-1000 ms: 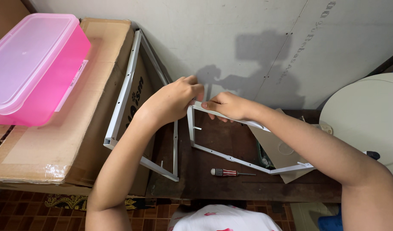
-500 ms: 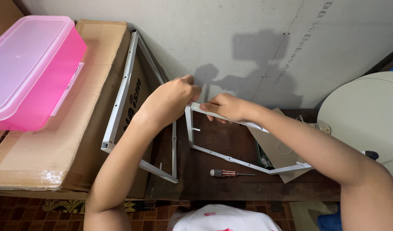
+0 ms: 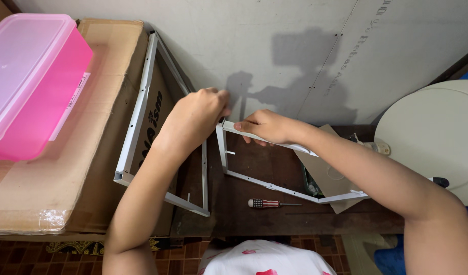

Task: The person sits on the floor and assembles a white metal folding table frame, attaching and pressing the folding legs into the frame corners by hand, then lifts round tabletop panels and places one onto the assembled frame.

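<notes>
While both hands meet at one corner, the work sits close against the wall [image 3: 295,46], above a dark wooden bench [image 3: 264,224]. The left hand [image 3: 193,119] is curled shut, its fingertips pinched at something small right at the top corner of the white metal frame [image 3: 275,186]; what it pinches is too small to tell. The right hand [image 3: 267,126] lies just to the right of that pinch, closed over the frame's upper rail, thumb underneath and fingers folded across the top.

From the right hand's grip the rail runs away to the right and downward, so the frame's long axis slants toward the person's right forearm. The short upright side drops straight below the grip, and the lower rail runs off to the right beneath it. The left hand is nearer the corner itself; the right is nearer the rail.

Below the right grip, lying flat on the bench, is a screwdriver [image 3: 267,203] with a striped handle, its shaft pointing right, untouched. To the left of the left hand a second white metal frame [image 3: 137,109] leans on a cardboard box [image 3: 66,168], which carries a pink plastic tub [image 3: 30,76]. Far right of the right grip is a round white disc [image 3: 433,132].
</notes>
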